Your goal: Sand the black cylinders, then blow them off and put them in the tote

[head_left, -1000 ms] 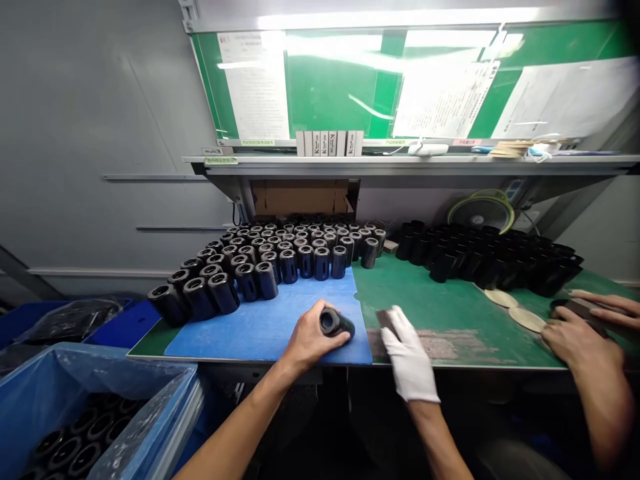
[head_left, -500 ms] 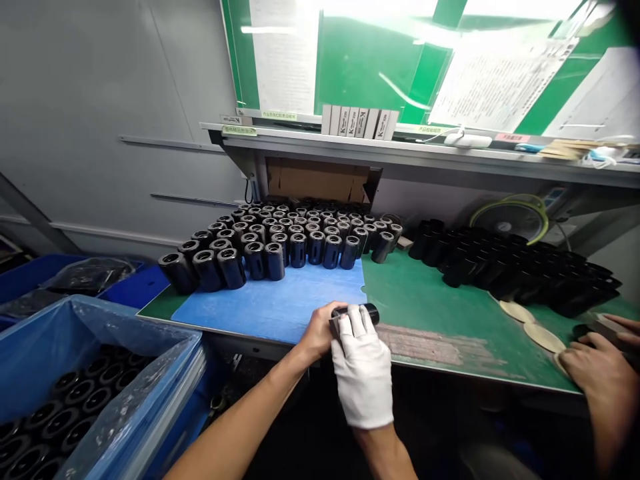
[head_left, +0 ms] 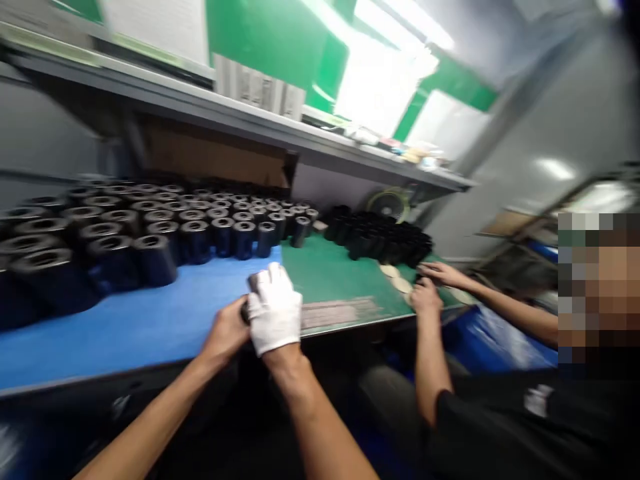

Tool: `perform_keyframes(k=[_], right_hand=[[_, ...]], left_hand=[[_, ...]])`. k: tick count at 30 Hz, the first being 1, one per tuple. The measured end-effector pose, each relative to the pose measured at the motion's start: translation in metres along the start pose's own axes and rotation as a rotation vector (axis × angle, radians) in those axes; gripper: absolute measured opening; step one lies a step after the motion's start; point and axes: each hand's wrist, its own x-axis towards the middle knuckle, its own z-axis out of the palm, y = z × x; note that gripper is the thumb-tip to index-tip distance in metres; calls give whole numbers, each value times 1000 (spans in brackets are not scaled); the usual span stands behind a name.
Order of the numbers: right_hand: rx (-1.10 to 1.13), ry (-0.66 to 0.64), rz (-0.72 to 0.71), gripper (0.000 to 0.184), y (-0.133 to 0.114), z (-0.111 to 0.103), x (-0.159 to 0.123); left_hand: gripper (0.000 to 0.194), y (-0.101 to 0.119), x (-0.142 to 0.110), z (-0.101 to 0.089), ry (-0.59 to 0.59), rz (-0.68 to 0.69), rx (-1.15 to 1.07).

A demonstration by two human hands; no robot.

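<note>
A black cylinder (head_left: 245, 311) is held between my two hands over the front of the table, mostly covered by my fingers. My bare left hand (head_left: 226, 330) is closed round its left side. On the other side my right hand (head_left: 275, 312), in a white glove, is wrapped over it with the fingers bent. Motion blur hides the finer detail of the grip. Behind my hands, many upright black cylinders with ring-shaped tops (head_left: 195, 239) stand in rows on a blue mat (head_left: 165, 310).
Dark cylinders (head_left: 380, 237) stand grouped at the back right, before a fan (head_left: 387, 203). Round pale discs (head_left: 401, 285) lie on the green tabletop (head_left: 320, 270). A co-worker's hands (head_left: 427, 293) work at the right. A shelf (head_left: 240, 110) with upright boxes (head_left: 257, 87) overhangs the table.
My view has swung to the right and tilted, bringing the co-worker's arms and body into sight. The blue bin at the left has left the view. My hands still hold the cylinder.
</note>
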Motion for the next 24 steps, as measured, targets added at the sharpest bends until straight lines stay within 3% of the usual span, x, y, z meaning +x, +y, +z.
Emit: perform_keyframes(k=[4,7,9,16,24], right_hand=[[19,149,230,53,35,-38,-4],[308,201,470,58,47,-43,-10],[468,196,557,62,51,-42,-11],[603,182,613,64,44,-41,-2],[609,154,635,61,34,-49,1]], left_hand=[[56,5,4,-3,-5,-48,73],[58,9,1,-4,-17,-96,161],[62,9,0,-4,-5,-117,185],[65,1,4,-6,-42,-128,158],[64,2,4,-6,-39,-182,213]])
